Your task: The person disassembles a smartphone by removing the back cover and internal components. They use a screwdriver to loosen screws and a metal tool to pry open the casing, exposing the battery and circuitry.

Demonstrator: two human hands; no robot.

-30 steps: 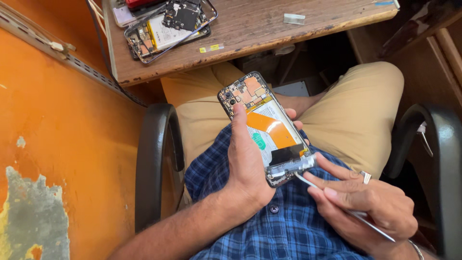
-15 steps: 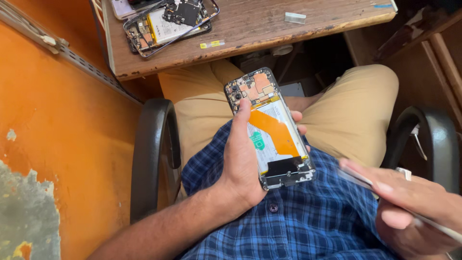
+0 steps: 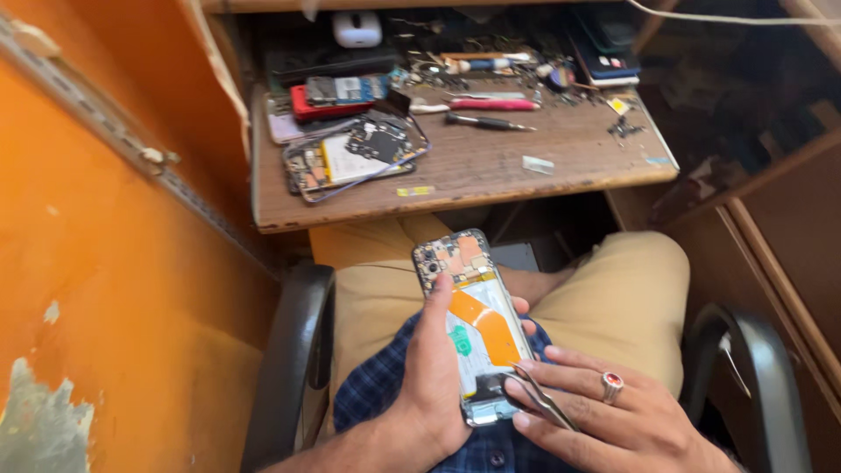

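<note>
My left hand [image 3: 429, 377] grips an opened phone [image 3: 473, 320] over my lap, back cover off, showing an orange flex strip, a white battery and a circuit board at its top end. The thumb lies along the phone's left edge. My right hand [image 3: 604, 416], with a red-stone ring, holds metal tweezers [image 3: 539, 394]. Their tips touch the lower part of the phone near a small black component.
A wooden desk [image 3: 491, 180] stands ahead with another dismantled phone [image 3: 350, 158], a red phone, screwdrivers [image 3: 491, 105], loose small parts and a white mouse [image 3: 357, 28]. Black chair armrests [image 3: 293, 350] flank my legs. An orange wall [image 3: 105, 289] is at the left.
The view has tilted up, so the desk top shows. My right hand has come back from the lower right and the tweezers now meet the phone's lower end.
</note>
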